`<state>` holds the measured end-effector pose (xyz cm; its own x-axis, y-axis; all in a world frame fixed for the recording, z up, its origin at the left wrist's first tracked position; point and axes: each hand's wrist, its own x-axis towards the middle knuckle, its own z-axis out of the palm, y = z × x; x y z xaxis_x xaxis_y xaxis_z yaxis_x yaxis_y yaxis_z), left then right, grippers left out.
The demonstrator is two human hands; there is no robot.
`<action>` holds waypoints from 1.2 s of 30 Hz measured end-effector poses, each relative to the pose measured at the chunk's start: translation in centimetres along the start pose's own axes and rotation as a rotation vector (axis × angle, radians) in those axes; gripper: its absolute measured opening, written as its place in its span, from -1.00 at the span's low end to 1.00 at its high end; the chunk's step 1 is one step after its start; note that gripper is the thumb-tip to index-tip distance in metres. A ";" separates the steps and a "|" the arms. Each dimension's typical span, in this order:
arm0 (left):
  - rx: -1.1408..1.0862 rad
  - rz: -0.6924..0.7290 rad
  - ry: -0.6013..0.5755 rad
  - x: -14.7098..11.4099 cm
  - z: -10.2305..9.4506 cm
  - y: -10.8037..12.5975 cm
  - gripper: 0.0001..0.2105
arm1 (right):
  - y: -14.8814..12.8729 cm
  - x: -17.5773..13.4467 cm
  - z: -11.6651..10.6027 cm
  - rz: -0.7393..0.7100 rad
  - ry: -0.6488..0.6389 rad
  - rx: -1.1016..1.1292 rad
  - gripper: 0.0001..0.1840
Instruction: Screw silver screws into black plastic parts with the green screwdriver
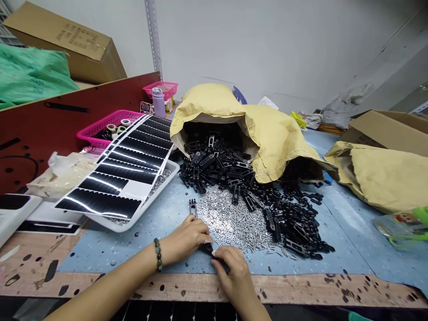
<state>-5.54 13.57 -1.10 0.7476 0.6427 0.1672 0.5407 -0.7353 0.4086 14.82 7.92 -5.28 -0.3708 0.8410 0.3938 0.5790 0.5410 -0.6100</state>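
Observation:
My left hand, with a beaded bracelet at its wrist, is closed over a long black slotted part near the table's front. My right hand pinches this part's lower end between thumb and fingers. A black forked end sticks out beyond my left knuckles; whether it belongs to the same part is hidden. Just past my hands spreads a pile of small silver screws and nuts. Behind and to the right lie many loose black slotted parts and smaller black pieces.
Yellow paper sacks spill black parts at the back. On the left, sheets of black labels lie across a white tray of metal pieces. A pink basket holds tape rolls. A clear bottle stands right.

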 end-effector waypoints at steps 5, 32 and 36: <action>-0.001 0.048 -0.026 1.6 -1.2 -0.4 -0.78 | 0.1 -0.4 0.1 0.037 0.070 0.022 -0.89; -0.045 -0.013 0.010 -0.2 0.1 -0.4 -0.76 | -1.3 -0.2 1.2 0.151 0.133 -0.044 -0.86; -0.036 -0.035 0.026 -0.7 0.5 -0.3 -0.75 | -1.5 -0.5 1.1 0.128 0.139 -0.066 -0.84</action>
<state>-6.03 13.30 -1.75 0.7177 0.6739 0.1757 0.5518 -0.7042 0.4468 13.30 6.71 -5.32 -0.1895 0.8921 0.4101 0.6631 0.4243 -0.6166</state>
